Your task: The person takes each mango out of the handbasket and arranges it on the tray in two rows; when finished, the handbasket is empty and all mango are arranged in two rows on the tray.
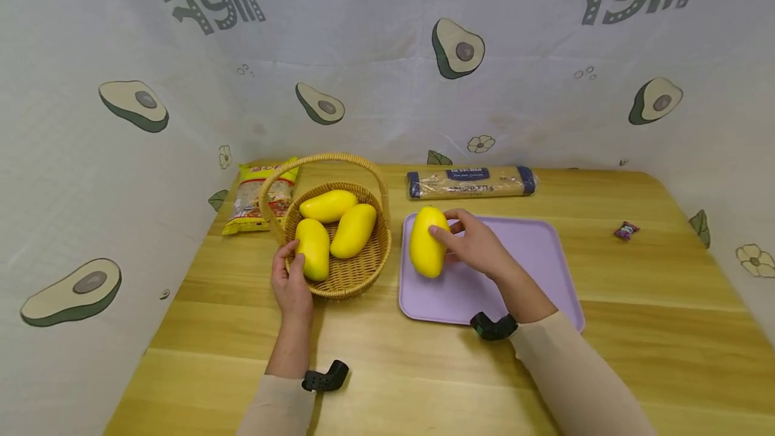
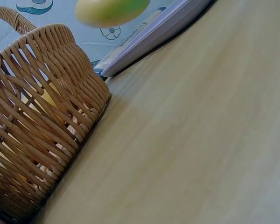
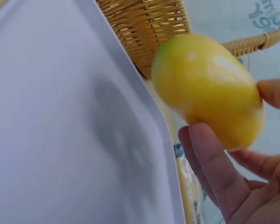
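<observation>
A yellow mango (image 1: 428, 242) is pinched between the thumb and fingers of my right hand (image 1: 478, 247), held above the left part of a lilac tray (image 1: 521, 274). In the right wrist view the mango (image 3: 207, 88) has a greenish end, and its shadow falls on the tray (image 3: 46, 116). My left hand (image 1: 293, 288) grips the left rim of a wicker basket (image 1: 357, 278), thumb and fingertips beside the nearest mango (image 1: 313, 251) inside. Two more mangoes, one at the back (image 1: 329, 206) and one to the right (image 1: 354, 231), lie in the basket.
Behind the tray lies a packet of spaghetti (image 1: 478, 184) with blue ends. A yellow food bag (image 1: 254, 200) sits behind the basket's left side, partly hidden by the arched handle (image 1: 327, 157). A small purple wrapped candy (image 1: 626, 230) lies right of the tray.
</observation>
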Tool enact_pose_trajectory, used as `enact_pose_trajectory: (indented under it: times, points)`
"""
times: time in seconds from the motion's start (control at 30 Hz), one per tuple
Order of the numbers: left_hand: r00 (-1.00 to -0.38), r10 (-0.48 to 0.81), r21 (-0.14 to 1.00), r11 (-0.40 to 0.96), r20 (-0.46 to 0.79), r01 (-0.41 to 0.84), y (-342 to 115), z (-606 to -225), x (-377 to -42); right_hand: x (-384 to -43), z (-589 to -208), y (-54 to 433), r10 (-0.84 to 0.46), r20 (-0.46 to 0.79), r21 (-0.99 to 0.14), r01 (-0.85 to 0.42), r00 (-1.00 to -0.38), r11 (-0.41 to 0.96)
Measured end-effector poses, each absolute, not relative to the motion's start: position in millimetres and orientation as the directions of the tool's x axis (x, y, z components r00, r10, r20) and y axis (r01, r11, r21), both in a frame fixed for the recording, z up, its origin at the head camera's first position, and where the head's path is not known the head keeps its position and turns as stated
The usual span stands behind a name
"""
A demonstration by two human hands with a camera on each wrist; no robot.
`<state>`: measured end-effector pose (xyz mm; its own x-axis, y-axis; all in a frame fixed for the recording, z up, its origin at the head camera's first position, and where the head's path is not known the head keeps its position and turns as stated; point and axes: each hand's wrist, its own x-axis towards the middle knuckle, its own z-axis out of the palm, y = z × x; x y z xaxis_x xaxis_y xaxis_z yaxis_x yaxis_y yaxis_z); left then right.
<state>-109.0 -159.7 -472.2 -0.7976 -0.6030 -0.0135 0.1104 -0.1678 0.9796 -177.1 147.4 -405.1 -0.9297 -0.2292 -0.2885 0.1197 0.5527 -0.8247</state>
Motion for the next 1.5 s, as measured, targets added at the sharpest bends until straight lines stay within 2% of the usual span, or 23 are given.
enact_pose_trajectory:
  times: [0.23, 0.63, 1.0, 1.5]
  points:
    - [-0.803, -0.593, 0.981, -0.182, -0.058, 0.063, -159, -475, -105, -199, -402, 136, -0.149, -0.311, -0.808, 0.179, -0.939, 0.561]
    - [-0.809, -0.587, 0.985, -0.151, -0.025, 0.079, -162, -473, -110, -225, -410, 128, -0.079, -0.323, -0.768, 0.212, -0.943, 0.604]
    - [-0.803, -0.595, 0.986, -0.149, -0.025, 0.08, -160, -474, -110, -240, -415, 129, -0.082, -0.326, -0.75, 0.205, -0.942, 0.628]
    - [-0.808, -0.589, 0.985, -0.147, -0.016, 0.087, -161, -472, -109, -240, -416, 124, -0.094, -0.361, -0.718, 0.212, -0.928, 0.663]
